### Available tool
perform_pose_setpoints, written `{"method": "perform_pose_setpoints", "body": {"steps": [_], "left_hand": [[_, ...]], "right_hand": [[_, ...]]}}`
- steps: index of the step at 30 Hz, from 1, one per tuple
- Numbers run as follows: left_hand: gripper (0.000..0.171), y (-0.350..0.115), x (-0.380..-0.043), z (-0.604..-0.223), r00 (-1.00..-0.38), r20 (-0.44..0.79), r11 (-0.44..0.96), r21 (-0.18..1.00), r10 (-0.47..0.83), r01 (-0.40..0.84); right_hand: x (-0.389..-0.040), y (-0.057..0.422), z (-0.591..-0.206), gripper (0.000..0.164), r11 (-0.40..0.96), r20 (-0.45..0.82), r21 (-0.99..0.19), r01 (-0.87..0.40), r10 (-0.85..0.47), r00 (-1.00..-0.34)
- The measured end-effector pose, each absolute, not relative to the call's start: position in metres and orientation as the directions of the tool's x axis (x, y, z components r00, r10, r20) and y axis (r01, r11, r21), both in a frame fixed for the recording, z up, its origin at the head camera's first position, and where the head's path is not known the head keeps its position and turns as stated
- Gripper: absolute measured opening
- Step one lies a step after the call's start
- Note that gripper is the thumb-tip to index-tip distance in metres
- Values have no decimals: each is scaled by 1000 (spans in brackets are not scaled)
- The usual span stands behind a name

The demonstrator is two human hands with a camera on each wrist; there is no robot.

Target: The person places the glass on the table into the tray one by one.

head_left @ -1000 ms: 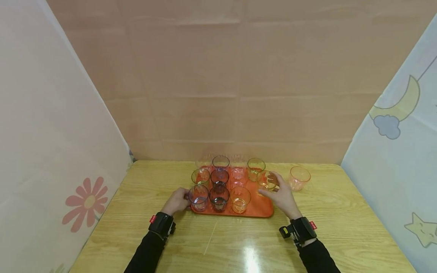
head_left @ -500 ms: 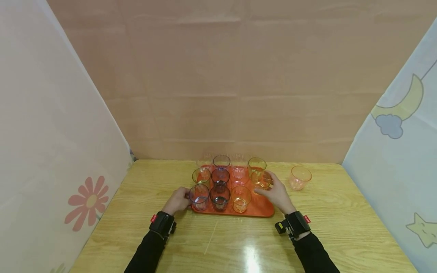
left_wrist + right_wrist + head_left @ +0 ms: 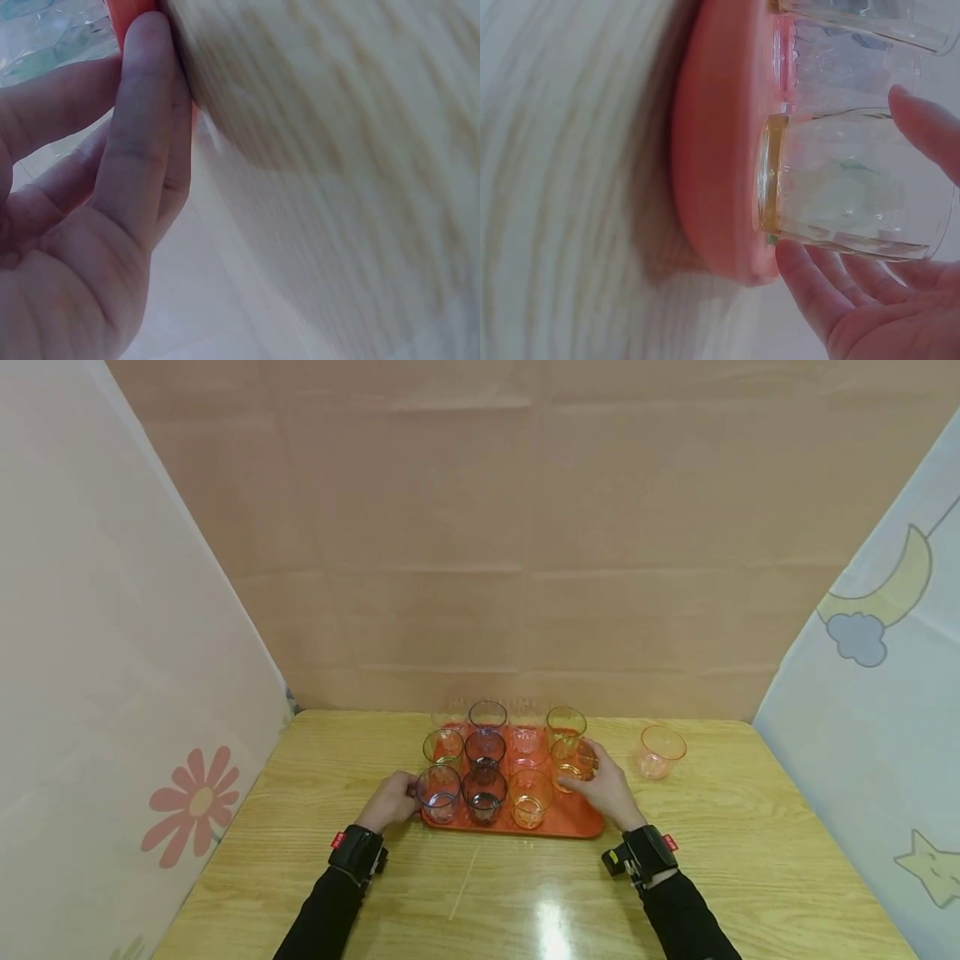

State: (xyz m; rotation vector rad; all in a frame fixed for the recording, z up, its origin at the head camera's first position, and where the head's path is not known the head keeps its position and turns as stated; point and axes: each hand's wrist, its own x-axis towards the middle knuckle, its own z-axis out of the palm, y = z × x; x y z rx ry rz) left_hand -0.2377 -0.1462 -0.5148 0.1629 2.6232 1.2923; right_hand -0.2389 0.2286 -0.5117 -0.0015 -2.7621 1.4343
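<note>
An orange tray [image 3: 581,822] bears several clear tinted glasses in rows. My left hand [image 3: 388,802] pinches the tray's left edge; in the left wrist view a bit of orange edge [image 3: 126,16] shows at the fingertips. At the tray's right side, my right hand [image 3: 611,789] holds a yellow glass [image 3: 573,767] between thumb and fingers. The right wrist view has this yellow glass [image 3: 847,187] upright with its base at the tray surface, the fingers along one side and the thumb near the rim on the other.
A pinkish glass with an orange rim [image 3: 654,764] stands on the wooden table [image 3: 750,860], right of the tray. Beside my left hand are a purple-tinted glass [image 3: 438,802] and a dark glass [image 3: 484,806]. A brown paper backdrop [image 3: 525,568] rises behind the table.
My right hand has moved left and the yellow glass has come down onto the tray's right side, in front of a greenish glass. The left hand stays at the tray edge.
</note>
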Motion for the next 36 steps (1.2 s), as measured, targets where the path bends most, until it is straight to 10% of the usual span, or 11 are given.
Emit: {"method": "perform_pose_setpoints", "body": {"steps": [36], "left_hand": [[16,-148,-239,-520,-972,-142,583,812,187,-6]], "right_hand": [[-235,240,-510,99,488,67,-871,-57,4,-998]]}}
